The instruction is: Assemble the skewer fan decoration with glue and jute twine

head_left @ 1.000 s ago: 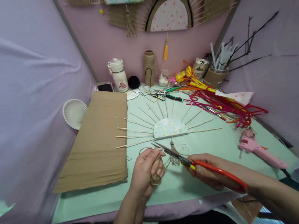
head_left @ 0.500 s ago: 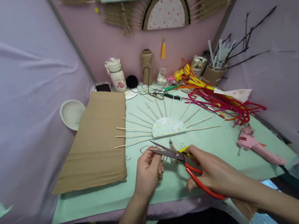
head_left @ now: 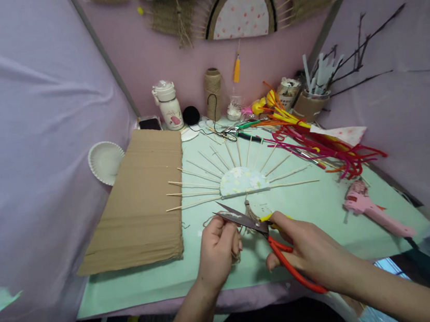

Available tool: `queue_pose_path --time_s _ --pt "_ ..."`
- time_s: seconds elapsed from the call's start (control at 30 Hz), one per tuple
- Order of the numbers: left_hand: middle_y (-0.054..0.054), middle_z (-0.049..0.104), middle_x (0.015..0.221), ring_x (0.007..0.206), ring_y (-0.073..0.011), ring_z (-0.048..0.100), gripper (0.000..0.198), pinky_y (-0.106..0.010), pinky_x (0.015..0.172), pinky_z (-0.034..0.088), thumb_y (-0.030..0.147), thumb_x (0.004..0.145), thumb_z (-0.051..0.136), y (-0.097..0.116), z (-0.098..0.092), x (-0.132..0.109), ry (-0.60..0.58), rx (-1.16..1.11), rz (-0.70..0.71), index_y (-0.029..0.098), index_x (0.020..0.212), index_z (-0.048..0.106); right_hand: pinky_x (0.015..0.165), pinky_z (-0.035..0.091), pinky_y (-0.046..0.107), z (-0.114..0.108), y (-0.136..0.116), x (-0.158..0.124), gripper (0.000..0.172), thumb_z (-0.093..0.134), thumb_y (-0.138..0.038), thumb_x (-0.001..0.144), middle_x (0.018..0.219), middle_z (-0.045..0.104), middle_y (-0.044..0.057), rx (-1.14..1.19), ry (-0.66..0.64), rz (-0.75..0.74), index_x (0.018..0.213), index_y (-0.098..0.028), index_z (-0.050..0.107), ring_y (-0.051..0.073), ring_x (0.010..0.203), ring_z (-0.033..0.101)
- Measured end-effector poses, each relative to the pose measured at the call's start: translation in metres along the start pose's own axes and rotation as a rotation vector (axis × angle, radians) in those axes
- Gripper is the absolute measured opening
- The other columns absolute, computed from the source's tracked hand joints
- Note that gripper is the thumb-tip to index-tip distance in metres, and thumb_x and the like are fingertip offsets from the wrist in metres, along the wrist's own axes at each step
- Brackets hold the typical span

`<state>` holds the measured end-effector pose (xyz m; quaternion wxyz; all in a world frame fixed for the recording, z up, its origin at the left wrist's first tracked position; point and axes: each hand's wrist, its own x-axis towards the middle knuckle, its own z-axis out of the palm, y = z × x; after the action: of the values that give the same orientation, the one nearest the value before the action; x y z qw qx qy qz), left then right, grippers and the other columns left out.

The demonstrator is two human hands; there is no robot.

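Observation:
My left hand [head_left: 218,249] is closed on a few strands of brown twine [head_left: 236,255], pinched between thumb and fingers; loose ends curl out above and below. Red-handled scissors [head_left: 286,256] are in my right hand [head_left: 308,249], their dark blades parted and reaching left over my left fingertips. A yellow piece [head_left: 267,218] shows beside the right fingers; I cannot tell what it belongs to. Just beyond the blades lies a half-circle of floral cloth [head_left: 243,180] with thin sticks fanning out from it. A twine tassel [head_left: 248,209] hangs from its straight edge, partly behind the scissors.
A cardboard sheet [head_left: 138,207] covers the table's left side, with a paper plate [head_left: 106,163] beyond it. To the right are a pink glue gun [head_left: 375,209] and red pipe cleaners [head_left: 339,153]. At the back stand a white bottle [head_left: 169,106] and a twine spool [head_left: 213,93].
The view has shifted slightly. The red lower handle has swung a little down and right, while the blades stay parted near my left fingers. My left hand keeps hold of the twine.

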<state>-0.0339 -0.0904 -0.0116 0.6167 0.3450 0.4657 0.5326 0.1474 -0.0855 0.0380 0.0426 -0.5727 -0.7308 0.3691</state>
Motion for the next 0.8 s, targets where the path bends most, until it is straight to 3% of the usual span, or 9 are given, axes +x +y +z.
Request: queue_pose_path --time_s 0.27,0.53,0.67,0.8 --pt "0.009 0.039 0.038 0.039 -0.0078 0.038 0.018 -0.021 0.048 0.036 0.032 0.086 0.061 -0.005 -0.003 0.000 -0.056 -0.172 -0.023 0.018 0.076 0.057 0.067 0.042 0.030 -0.001 0.004 0.001 0.016 0.049 -0.028 0.085 0.079 0.074 0.000 0.199 -0.105 -0.055 0.082 -0.028 0.034 0.022 0.073 0.067" --pt "0.008 0.041 0.039 0.039 -0.0080 0.040 0.023 -0.022 0.048 0.037 0.032 0.085 0.060 -0.005 0.005 0.000 -0.012 -0.151 -0.018 0.018 0.068 0.055 0.057 0.038 0.027 -0.001 -0.004 0.002 0.030 0.058 -0.027 0.079 0.070 0.063 -0.003 0.203 -0.125 0.030 0.082 -0.027 0.029 0.017 0.061 0.055" --pt "0.008 0.040 0.038 0.039 -0.0081 0.042 0.023 -0.022 0.047 0.035 0.031 0.083 0.062 -0.003 0.007 0.004 0.005 -0.196 -0.053 0.018 0.066 0.053 0.056 0.036 0.024 -0.002 -0.002 0.007 0.034 0.062 -0.039 0.083 0.068 0.053 -0.006 0.349 -0.211 -0.012 0.082 -0.026 0.031 0.012 0.060 0.046" --pt "0.009 0.036 0.036 0.037 -0.0075 0.037 0.021 -0.020 0.044 0.033 0.028 0.080 0.065 0.009 0.004 0.006 -0.079 -0.331 -0.157 0.018 0.066 0.053 0.052 0.034 0.023 -0.011 0.004 0.011 0.046 0.051 -0.067 0.085 0.069 0.041 -0.006 0.467 -0.329 -0.126 0.083 -0.022 0.040 0.010 0.058 0.035"
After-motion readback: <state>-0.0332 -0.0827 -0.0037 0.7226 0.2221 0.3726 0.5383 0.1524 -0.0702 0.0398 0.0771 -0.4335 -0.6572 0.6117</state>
